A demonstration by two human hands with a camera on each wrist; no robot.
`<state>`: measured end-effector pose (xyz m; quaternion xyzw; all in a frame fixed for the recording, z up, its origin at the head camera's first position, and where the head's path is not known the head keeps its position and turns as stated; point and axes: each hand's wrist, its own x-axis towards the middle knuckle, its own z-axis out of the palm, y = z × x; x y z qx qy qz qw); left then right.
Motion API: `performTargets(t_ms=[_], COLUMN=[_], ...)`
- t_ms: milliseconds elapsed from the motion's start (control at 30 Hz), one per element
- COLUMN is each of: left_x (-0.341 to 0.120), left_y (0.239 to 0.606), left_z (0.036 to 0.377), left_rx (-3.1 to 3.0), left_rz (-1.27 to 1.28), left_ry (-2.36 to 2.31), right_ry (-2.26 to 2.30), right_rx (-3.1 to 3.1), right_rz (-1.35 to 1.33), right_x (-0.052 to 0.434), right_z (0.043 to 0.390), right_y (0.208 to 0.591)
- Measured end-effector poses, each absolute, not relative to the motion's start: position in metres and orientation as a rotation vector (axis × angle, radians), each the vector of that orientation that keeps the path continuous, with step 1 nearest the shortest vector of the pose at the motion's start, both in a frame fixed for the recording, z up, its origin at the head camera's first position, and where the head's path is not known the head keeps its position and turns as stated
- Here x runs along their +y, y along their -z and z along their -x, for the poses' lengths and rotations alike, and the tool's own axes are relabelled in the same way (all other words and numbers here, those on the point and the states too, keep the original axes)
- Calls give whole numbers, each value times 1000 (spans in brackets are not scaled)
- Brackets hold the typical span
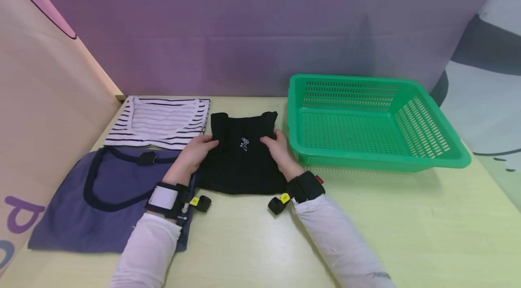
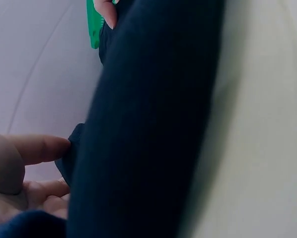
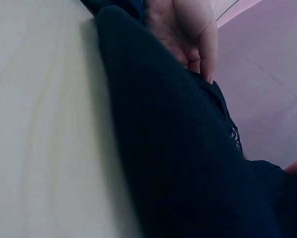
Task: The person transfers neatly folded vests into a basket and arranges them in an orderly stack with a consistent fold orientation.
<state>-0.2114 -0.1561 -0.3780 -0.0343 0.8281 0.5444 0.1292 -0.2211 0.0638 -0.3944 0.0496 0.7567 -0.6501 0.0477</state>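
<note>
A black garment (image 1: 242,166) with a small white print lies partly folded on the pale table, near the middle of the head view. My left hand (image 1: 199,148) holds its left fold; the left wrist view shows the thumb above and fingers below pinching the cloth edge (image 2: 71,148). My right hand (image 1: 277,145) is at the right fold, its fingers curled down onto the dark cloth (image 3: 178,163) in the right wrist view. Both forearms wear white sleeves and black wrist straps.
A green plastic basket (image 1: 378,161) with nothing in it stands right of the garment, close to my right hand. A striped top (image 1: 158,120) lies at the back left and a blue-purple shirt (image 1: 110,193) under my left forearm. A purple wall backs the table (image 1: 407,224).
</note>
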Motion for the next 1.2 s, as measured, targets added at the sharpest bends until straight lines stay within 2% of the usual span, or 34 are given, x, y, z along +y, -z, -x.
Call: performTargets(t_ms=[333,567,1200], left_x=[-154,-156,-154], left_y=[382,379,380], left_z=[210,210,210], left_rx=[2292,2325,2263], left_rz=[109,193,120], left_ry=[-1723,-1668,-1764], right_ry=[1994,1984,1877], right_rx=[2141,2137,2180], right_rz=[-176,-74,104], right_x=[65,64,63], right_z=[218,216,211], right_y=[390,387,383])
